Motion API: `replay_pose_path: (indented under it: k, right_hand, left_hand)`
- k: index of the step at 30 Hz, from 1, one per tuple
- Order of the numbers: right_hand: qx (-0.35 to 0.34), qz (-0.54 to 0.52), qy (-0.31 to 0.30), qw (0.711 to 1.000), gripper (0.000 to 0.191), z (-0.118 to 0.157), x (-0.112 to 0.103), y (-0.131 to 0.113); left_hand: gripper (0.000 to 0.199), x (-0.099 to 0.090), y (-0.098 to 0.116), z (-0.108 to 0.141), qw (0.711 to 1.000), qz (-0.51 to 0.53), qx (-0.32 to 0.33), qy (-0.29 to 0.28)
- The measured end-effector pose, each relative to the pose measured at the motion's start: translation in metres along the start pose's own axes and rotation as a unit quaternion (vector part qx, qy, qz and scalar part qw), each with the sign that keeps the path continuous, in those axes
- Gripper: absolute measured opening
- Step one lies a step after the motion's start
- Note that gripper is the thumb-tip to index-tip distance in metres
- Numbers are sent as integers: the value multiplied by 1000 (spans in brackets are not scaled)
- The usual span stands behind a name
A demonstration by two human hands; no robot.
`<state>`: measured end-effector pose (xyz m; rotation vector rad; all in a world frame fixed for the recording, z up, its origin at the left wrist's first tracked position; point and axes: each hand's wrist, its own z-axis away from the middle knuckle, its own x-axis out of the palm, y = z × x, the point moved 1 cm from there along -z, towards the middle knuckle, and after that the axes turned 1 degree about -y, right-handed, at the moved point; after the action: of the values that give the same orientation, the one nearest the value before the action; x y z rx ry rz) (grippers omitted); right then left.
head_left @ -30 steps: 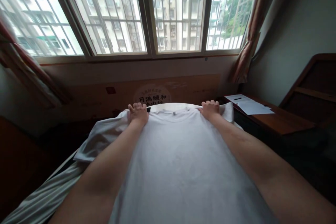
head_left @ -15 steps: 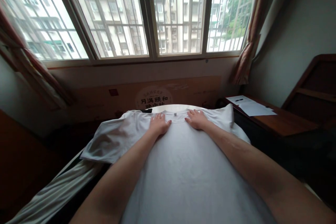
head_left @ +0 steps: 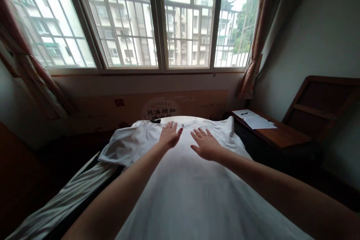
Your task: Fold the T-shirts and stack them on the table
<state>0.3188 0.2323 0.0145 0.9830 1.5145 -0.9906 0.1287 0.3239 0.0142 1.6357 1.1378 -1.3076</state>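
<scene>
A white T-shirt (head_left: 185, 183) lies spread out in front of me, its collar at the far end and a sleeve out to each side. My left hand (head_left: 169, 135) is on the shirt just left of the collar, fingers spread and pointing away. My right hand (head_left: 206, 144) is over the upper chest of the shirt, right of the middle, palm down with its fingers apart. Whether its palm touches the cloth I cannot tell. Neither hand holds anything.
Striped cloth (head_left: 73, 187) hangs at the left under the shirt. Beyond the collar stands a printed cardboard panel (head_left: 129, 108) below the window. A wooden table (head_left: 292, 138) with papers (head_left: 257, 121) and a pen is at the right.
My right hand has come back from the collar toward me, its fingers spreading wider. My left hand has shifted slightly toward me. The view has tilted up and turned a little right.
</scene>
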Motion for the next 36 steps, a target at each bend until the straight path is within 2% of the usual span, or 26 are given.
replay_pose_path:
  k: [2,5,7,10,13,16,19,21,23,25,28,32,36]
  right_hand:
    - [-6,-22,-19,1000,73,53,-13,2]
    - [29,-41,-3,999,68,136,-23,15]
    - [76,-52,41,995,62,189,-21,21]
    - [114,-120,145,976,55,258,-7,15]
    - [141,-206,276,928,55,314,13,1]
    - [224,-294,373,851,63,358,37,-2]
    - [325,-443,399,734,82,392,65,6]
    - [369,-545,352,665,90,410,84,10]
    - [388,-615,280,626,87,423,101,9]
    - [384,-652,232,612,82,430,112,2]
    - [381,-661,226,606,86,432,120,-11]
    - [391,-658,226,602,88,428,125,-16]
    - [373,-689,228,578,83,429,138,-4]
  left_hand:
    - [67,-23,0,32,999,2,34,-25]
    - [65,-60,-12,95,989,-3,94,-118]
    - [62,-85,-23,141,976,2,117,-182]
    - [59,-119,-34,205,963,24,104,-246]
    - [60,-143,-38,259,964,59,72,-249]
    - [58,-151,-41,309,978,109,47,-174]
    - [53,-138,-51,359,984,152,34,-85]
    - [48,-120,-60,391,987,158,29,-21]
    - [44,-100,-70,420,989,138,18,57]
    - [40,-81,-80,447,985,107,16,134]
    - [36,-57,-91,486,972,78,34,217]
    - [43,-28,-99,527,964,102,46,242]
    - [57,1,-101,546,967,89,25,237]
